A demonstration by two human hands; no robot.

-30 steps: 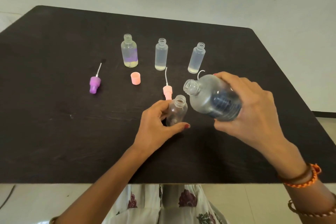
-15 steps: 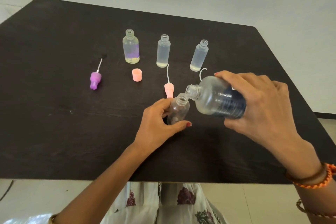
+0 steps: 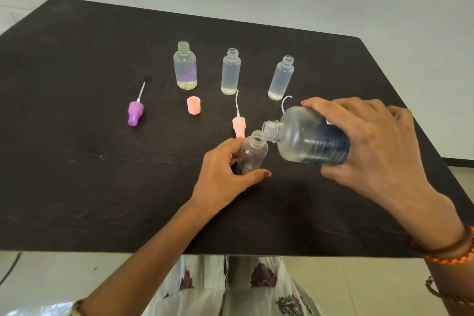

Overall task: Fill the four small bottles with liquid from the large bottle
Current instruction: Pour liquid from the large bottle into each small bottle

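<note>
Gripping the large bottle [image 3: 311, 137] round its body, the right hand [image 3: 379, 146] has it tipped almost flat, neck to the left, its mouth just beside and slightly above the mouth of the small empty bottle [image 3: 250, 152]; I cannot tell if the two rims touch. The left hand [image 3: 225, 169] pinches this small bottle low on the body w/ thumb and fingers and leans it toward the big one, near the middle of the table [image 3: 77, 187]. Only a little liquid shows in the large bottle, so it is probably light. Both look like thin smooth plastic, so prob. slippery if wet and soft if squeezed hard. Best hold is at mid-body for the large one and low for the small one, since it may tip easily. Three other small bottles [image 3: 230, 72] stand open at the far side, each approx. full.
</note>
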